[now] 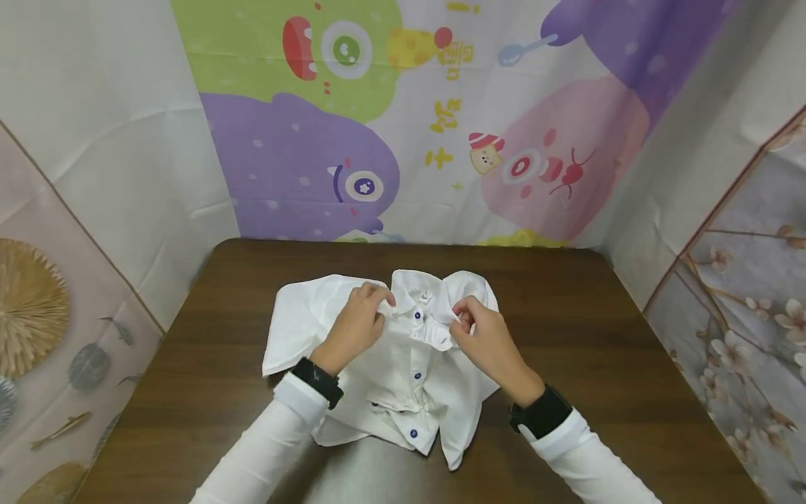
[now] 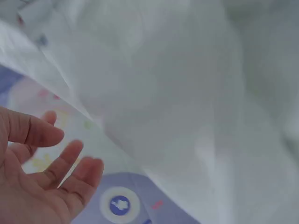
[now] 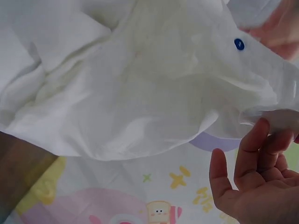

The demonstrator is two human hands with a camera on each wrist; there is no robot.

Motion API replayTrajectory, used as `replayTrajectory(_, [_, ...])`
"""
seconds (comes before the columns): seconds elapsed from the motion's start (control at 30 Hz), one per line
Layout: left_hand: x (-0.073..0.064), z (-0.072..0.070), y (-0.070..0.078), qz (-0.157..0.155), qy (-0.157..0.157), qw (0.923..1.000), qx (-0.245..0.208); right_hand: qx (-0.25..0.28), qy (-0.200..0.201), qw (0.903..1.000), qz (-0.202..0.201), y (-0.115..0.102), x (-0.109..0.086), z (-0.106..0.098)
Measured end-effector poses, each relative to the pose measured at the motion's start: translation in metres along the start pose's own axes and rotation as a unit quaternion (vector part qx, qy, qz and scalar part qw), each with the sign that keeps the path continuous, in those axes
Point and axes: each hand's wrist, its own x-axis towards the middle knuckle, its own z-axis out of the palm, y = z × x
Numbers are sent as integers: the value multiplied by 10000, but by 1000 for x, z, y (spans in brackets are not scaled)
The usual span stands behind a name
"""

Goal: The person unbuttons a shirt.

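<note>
A white button-up shirt (image 1: 403, 378) with blue buttons lies bunched on the table, its collar (image 1: 418, 287) toward the far side. My left hand (image 1: 359, 318) is at the collar's left side; in the left wrist view its fingers (image 2: 86, 172) are loosely bent and spread, with no cloth between them, beside the shirt's edge (image 2: 154, 140). On the other side, my right hand (image 1: 481, 336) pinches the right part of the collar between thumb and fingers. Its thumb is hidden in the right wrist view, where the fingers (image 3: 252, 144) meet the cloth.
The brown wooden table (image 1: 567, 434) surrounds the shirt. Behind it hangs a curtain (image 1: 434, 196) with cartoon monsters, and pale fabric panels stand on both sides. Each wrist wears a black band (image 1: 544, 413) over a white sleeve (image 1: 258, 448).
</note>
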Motion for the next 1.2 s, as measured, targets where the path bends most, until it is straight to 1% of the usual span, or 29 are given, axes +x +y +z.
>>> replayTrajectory(0.03, [8,0,-5,43,-123,9998,117,-77,7,10000,-47,0,-3,1])
replayTrajectory(0.07, [16,1,-9,75,-316,9992,223,-151,7,9998,-98,0,-6,2])
replayTrajectory(0.1, [23,2,-14,140,-523,9979,346,-199,0,9997,-139,0,-9,3])
replayTrajectory(0.17, [35,6,-21,147,-990,9935,538,-269,-25,9994,-211,0,-13,6])
replayTrajectory(0.27, [48,13,-29,95,-1582,9836,862,-292,-116,9989,-347,-1,-19,9])
replayTrajectory(0.33, [53,16,-34,42,-1866,9768,1053,-282,-179,9985,-428,-2,-22,10])
replayTrajectory(0.37, [55,17,-37,71,-1956,9743,1113,-270,-213,9984,-445,-2,-23,11])
replayTrajectory(0.43, [58,16,-41,113,-2119,9716,1044,-238,-273,9983,-467,-3,-25,12])
replayTrajectory(0.47, [59,15,-43,195,-2169,9719,891,-208,-319,9983,-434,-3,-26,13])
replayTrajectory(0.5, [60,12,-44,238,-2219,9727,632,-158,-344,9985,-390,-3,-27,13])
replayTrajectory(0.6, [62,1,-45,268,-2172,9750,-384,108,-389,9991,-147,-3,-27,13])
replayTrajectory(0.67, [61,-8,-42,281,-1982,9738,-1080,477,-382,9980,138,-3,-25,12])
replayTrajectory(0.7, [60,-12,-40,267,-1838,9732,-1357,694,-368,9965,297,-3,-24,12])
replayTrajectory(0.77, [55,-22,-35,261,-1549,9717,-1765,1115,-338,9917,548,-4,-20,12])
replayTrajectory(0.83, [49,-32,-28,361,-1325,9710,-1959,1449,-349,9864,687,-6,-16,11])
replayTrajectory(0.87, [47,-37,-25,411,-1233,9707,-2020,1528,-368,9852,677,-7,-14,10])
replayTrajectory(0.93, [41,-46,-18,530,-1074,9710,-2071,1596,-425,9853,428,-7,-10,8])
replayTrajectory(1.0, [36,-53,-10,640,-930,9716,-2078,1576,-485,9863,23,-8,-6,6])
replayTrajectory(1.1, [31,-63,-1,842,-820,9699,-2132,1358,-413,9884,-543,-8,-1,2])
replayTrajectory(1.13, [30,-65,2,910,-811,9690,-2149,1226,-347,9896,-672,-7,1,0])
replayTrajectory(1.2, [27,-70,8,1050,-839,9654,-2235,975,-235,9921,-755,-3,6,-2])
